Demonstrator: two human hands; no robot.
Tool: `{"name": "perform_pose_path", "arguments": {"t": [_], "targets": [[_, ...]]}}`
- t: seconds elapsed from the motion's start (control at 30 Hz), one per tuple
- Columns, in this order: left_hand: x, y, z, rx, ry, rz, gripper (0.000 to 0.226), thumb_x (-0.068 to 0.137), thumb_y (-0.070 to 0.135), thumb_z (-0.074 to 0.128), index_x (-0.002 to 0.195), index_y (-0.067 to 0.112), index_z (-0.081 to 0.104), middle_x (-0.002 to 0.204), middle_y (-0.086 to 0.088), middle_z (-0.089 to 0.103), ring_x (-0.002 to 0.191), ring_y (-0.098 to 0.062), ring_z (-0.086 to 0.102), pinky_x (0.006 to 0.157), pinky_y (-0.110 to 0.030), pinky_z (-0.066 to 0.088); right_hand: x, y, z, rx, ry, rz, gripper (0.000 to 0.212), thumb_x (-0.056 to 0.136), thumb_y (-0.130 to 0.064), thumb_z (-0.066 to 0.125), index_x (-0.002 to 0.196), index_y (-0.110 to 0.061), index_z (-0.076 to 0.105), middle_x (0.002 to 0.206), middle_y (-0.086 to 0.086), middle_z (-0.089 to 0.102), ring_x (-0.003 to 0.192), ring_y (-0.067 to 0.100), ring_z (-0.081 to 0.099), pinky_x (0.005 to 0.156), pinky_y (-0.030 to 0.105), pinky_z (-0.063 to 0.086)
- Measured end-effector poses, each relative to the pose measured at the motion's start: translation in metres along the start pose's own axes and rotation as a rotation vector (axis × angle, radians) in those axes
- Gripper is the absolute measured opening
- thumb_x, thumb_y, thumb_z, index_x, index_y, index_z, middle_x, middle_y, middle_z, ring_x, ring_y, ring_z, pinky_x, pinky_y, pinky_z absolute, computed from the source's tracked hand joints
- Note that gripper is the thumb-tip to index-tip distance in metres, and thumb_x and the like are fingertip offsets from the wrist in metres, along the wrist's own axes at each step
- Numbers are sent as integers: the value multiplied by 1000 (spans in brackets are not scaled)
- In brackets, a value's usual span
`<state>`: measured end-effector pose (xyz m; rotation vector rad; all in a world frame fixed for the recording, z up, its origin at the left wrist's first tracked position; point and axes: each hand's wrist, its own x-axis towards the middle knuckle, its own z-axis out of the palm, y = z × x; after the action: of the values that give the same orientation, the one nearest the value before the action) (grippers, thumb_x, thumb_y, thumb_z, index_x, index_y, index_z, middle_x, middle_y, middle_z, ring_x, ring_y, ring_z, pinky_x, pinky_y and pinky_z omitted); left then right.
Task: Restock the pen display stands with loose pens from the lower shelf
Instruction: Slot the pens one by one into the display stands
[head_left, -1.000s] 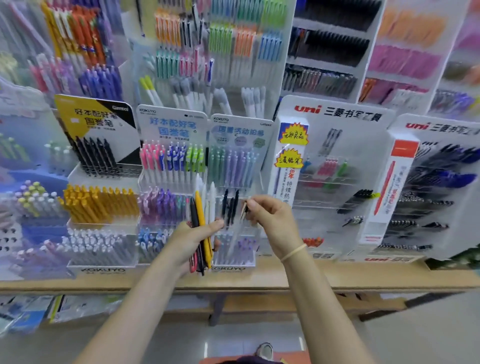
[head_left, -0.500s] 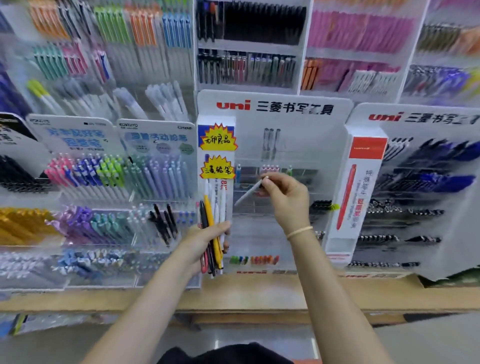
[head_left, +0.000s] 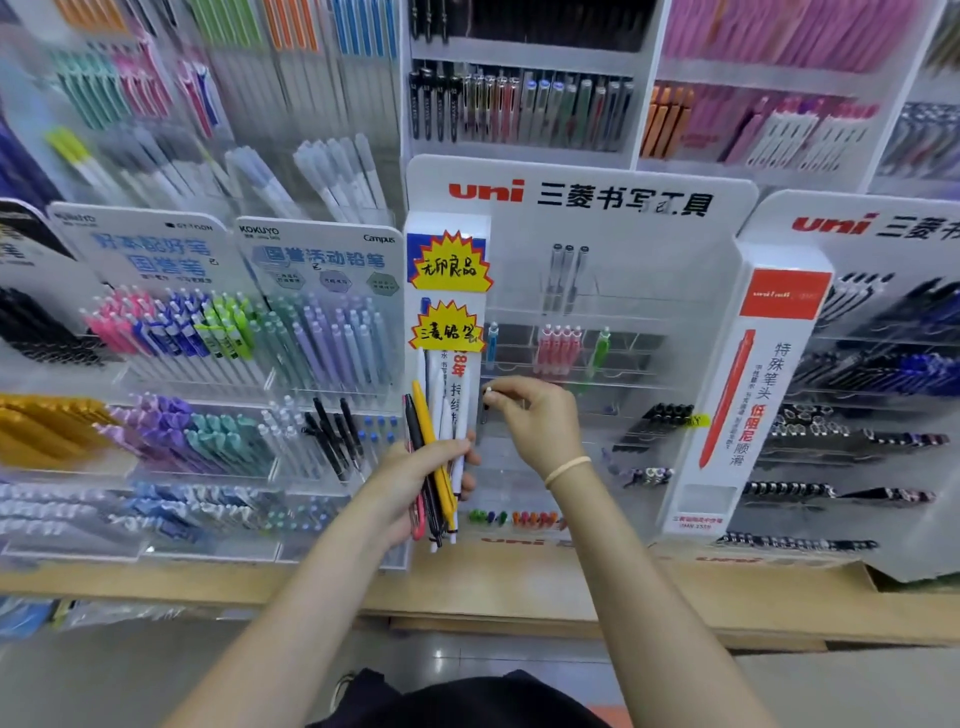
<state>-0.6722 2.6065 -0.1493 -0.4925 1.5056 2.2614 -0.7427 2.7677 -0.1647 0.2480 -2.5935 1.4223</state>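
The right hand (head_left: 535, 421) pinches a single pen (head_left: 487, 402) between thumb and curled fingers; only the pale top end of that pen peeks out at the fingertips, and its shaft drops steeply down in front of the clear tiers of the uni display stand (head_left: 582, 312), low on the stand's left side. A pale band (head_left: 567, 470) circles the right wrist. Just to the left, nearly touching, the left hand (head_left: 415, 483) grips a bundle of loose pens (head_left: 434, 457) held upright: a yellow one, black ones, white ones and a pink one at the near edge, thumb laid across their fronts. The bundle stands in front of the white side panel with yellow starburst labels (head_left: 449, 267). Behind the right hand, pink pens (head_left: 558, 348) and a green one sit in an upper tier of the stand. Further left are the Kokuyo stands (head_left: 317, 322) full of pastel pens, all on the wooden shelf (head_left: 519, 582)
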Motion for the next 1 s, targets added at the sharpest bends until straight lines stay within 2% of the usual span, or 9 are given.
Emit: {"name": "perform_pose_path", "arguments": {"t": [0.13,0.23,0.3,0.4,0.5,0.67,0.77,0.9,1.0], "targets": [[-4,2,-1,3,-52,13,20,93,5,61,112,0,65,80,-12,72,59,-21,66,57,-30,58,-1,-6,-8,-27,-41,8,14,89,-16,72,101,-10,78,95,1,77,82,4,64,85,26,54],[-8,6,-1,32,-116,6,29,85,8,67,113,-1,64,79,-13,71,57,-21,65,57,-31,57,-12,-19,-20,16,50,15,20,96,-23,64,94,-9,78,84,7,75,76,16,65,73,33,53],[-9,9,0,80,-164,1,33,80,8,76,111,-1,66,79,-14,71,57,-22,66,57,-31,58,-17,-29,-29,116,35,83,22,96,-27,63,93,-10,76,79,4,72,74,14,63,68,29,51],[-10,11,8,199,-212,4,35,76,12,78,108,0,69,80,-16,72,58,-24,67,61,-32,58,-20,-37,-39,368,-111,230,23,95,-27,65,92,-5,70,65,7,61,54,13,51,50,25,43],[-10,10,19,161,-165,1,33,80,12,75,108,-1,66,81,-17,72,57,-24,66,57,-32,57,-26,-32,-50,594,-33,331,22,98,-19,61,86,-1,63,60,7,56,44,14,43,42,23,35],[-10,6,25,-31,29,61,14,92,7,65,105,3,66,72,-9,70,48,-18,60,48,-26,52,-34,-20,-69,734,125,376,16,98,-13,59,94,2,63,68,15,63,51,24,57,45,30,48],[-9,6,36,-179,126,142,7,89,9,68,96,7,67,66,-4,67,46,-13,58,47,-23,52,-39,-19,-75,769,58,395,8,96,-7,60,94,0,61,68,17,65,54,27,61,49,30,52],[-7,11,48,-293,154,186,25,72,22,77,94,12,68,66,1,64,51,-11,60,50,-22,52,-50,-17,-84,750,-143,406,3,94,0,61,93,-1,57,72,20,67,58,29,64,52,30,54],[-5,12,54,-264,183,214,10,83,17,76,89,13,69,64,-1,62,51,-12,59,50,-25,50,-57,-12,-90,706,-358,388,7,93,-3,64,95,-1,57,81,25,70,68,32,68,60,32,58]]}}
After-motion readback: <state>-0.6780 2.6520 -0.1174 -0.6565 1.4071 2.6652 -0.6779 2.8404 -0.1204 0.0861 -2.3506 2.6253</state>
